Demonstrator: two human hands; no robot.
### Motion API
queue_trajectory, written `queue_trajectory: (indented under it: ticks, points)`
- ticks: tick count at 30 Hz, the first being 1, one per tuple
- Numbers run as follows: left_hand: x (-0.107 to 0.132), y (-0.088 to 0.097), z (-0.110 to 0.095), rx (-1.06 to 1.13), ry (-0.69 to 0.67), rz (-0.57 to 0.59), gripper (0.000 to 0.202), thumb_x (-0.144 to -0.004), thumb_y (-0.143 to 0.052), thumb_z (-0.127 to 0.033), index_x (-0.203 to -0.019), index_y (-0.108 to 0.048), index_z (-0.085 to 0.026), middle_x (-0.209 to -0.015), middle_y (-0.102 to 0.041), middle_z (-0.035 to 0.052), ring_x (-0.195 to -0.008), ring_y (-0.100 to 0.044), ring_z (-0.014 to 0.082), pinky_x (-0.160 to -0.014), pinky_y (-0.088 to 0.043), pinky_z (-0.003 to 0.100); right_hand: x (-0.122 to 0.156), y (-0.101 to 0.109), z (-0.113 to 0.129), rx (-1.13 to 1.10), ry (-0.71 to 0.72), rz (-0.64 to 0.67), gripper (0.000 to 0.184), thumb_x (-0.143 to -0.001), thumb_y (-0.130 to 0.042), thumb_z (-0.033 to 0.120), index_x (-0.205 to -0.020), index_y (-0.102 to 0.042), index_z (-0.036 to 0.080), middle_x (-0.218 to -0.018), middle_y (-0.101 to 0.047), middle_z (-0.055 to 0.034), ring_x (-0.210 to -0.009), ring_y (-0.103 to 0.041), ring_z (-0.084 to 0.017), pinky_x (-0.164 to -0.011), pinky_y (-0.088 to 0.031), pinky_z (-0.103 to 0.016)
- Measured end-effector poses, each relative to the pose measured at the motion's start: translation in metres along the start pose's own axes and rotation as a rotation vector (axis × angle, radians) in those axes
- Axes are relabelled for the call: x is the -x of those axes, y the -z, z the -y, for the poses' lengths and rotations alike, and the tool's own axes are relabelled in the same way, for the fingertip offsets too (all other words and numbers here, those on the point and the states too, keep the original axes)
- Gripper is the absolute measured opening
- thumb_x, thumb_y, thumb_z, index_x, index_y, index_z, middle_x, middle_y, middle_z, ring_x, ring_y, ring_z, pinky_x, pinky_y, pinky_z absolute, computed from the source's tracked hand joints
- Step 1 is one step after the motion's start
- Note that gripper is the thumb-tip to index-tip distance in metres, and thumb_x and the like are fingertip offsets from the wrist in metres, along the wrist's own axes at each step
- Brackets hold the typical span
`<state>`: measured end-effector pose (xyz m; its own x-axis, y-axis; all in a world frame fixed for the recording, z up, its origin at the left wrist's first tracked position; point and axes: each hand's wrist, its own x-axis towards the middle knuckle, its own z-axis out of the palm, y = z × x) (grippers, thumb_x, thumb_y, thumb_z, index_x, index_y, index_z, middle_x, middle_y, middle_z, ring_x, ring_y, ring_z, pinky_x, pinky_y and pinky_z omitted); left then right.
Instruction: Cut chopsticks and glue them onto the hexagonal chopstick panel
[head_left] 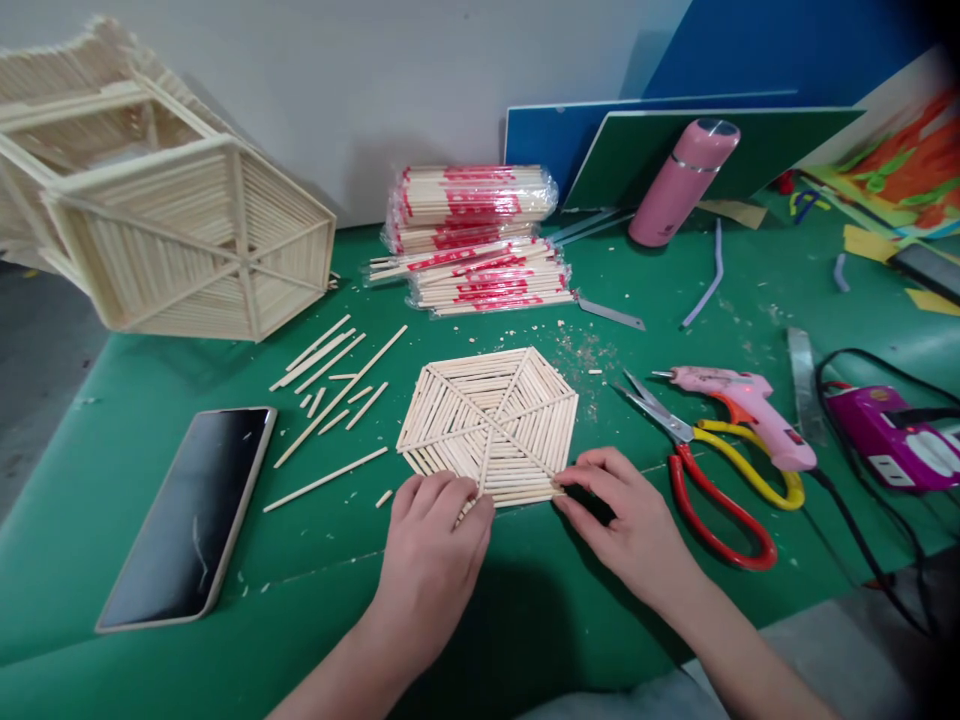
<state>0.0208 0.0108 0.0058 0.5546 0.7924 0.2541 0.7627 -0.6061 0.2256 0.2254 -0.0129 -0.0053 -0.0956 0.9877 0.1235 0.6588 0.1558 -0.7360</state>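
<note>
A hexagonal panel of wooden chopsticks (491, 425), with spokes meeting at its middle, lies flat on the green table. My left hand (435, 550) is closed over its near left edge, fingertips curled and partly hidden. At the near right corner, my right hand (626, 515) pinches the panel's edge between thumb and fingers. Left of the panel are scattered loose stick pieces (330, 420), long and short. To its right lie scissors (682, 430) with one red and one yellow handle, blades parted, and a pink glue gun (750, 400).
A large chopstick structure (187, 240) stands back left, a phone (191, 520) lies nearer. Wrapped chopstick packs (480, 240), a blade (611, 314), a pink bottle (684, 182) and boards (705, 150) are behind. A purple power strip (889, 435) with black cords is right.
</note>
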Motion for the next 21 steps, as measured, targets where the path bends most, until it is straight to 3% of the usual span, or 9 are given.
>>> queue_trajectory:
  ticks: [21]
  points:
    - [-0.0041,-0.0006,0.0024,0.004,-0.021,-0.001,0.019,-0.08,-0.043,-0.014,-0.075,-0.061,-0.019,-0.076,-0.061,0.0033,-0.076,-0.051,0.0188,-0.067,-0.042,0.032,-0.0068,0.0087,-0.0074,0.017,-0.005,0.113,0.011,-0.081,-0.052,0.025,-0.081,-0.063,0.021,-0.081,-0.054,-0.004,-0.073,-0.055,-0.015,-0.062,-0.046,-0.026]
